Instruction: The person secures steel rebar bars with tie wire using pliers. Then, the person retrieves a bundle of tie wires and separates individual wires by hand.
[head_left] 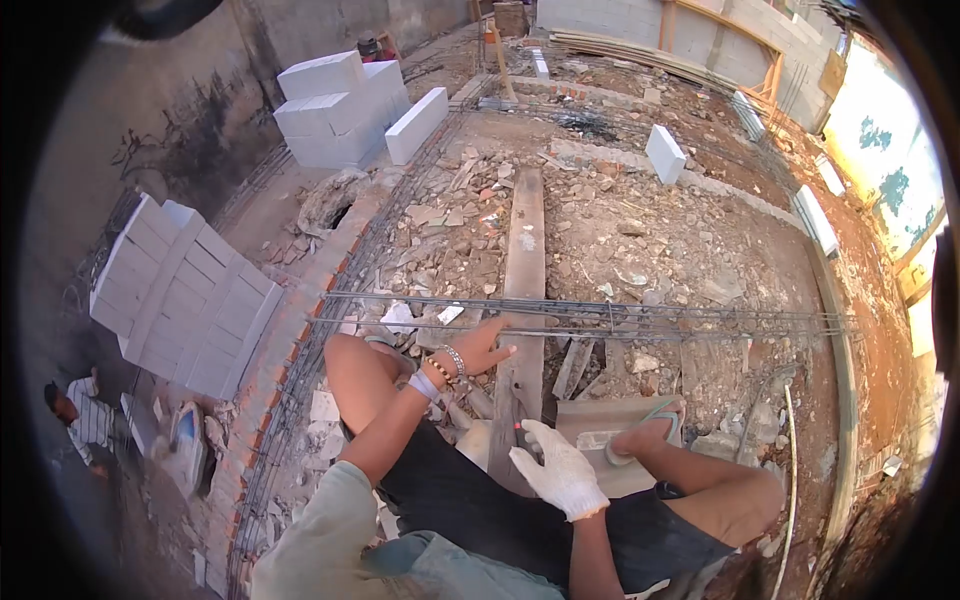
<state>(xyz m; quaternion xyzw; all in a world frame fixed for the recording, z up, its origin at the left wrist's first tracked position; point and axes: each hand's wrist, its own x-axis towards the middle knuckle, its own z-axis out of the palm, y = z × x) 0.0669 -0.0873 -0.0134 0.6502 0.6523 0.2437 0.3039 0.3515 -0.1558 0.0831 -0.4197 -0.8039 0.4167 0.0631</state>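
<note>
Bare, with bracelets at the wrist, my left hand (478, 348) reaches forward over the wooden plank (526, 240), its fingers spread beside the near bars of the rebar cage (700, 319). Whether its fingertips touch the bars is hard to tell. My right hand (560, 468) wears a white glove and is raised above my lap, fingers partly curled. A thin dark tool with a pinkish tip (519, 428) shows next to the gloved fingertips; whether they grip it I cannot make out.
White blocks (345, 110) are stacked at the upper left, more blocks (190, 295) at the left. A person (92, 410) is at the lower left. Rubble (640, 240) covers the ground. Rebar lies along the brick edge (262, 405). A sandaled foot (640, 438) rests at right.
</note>
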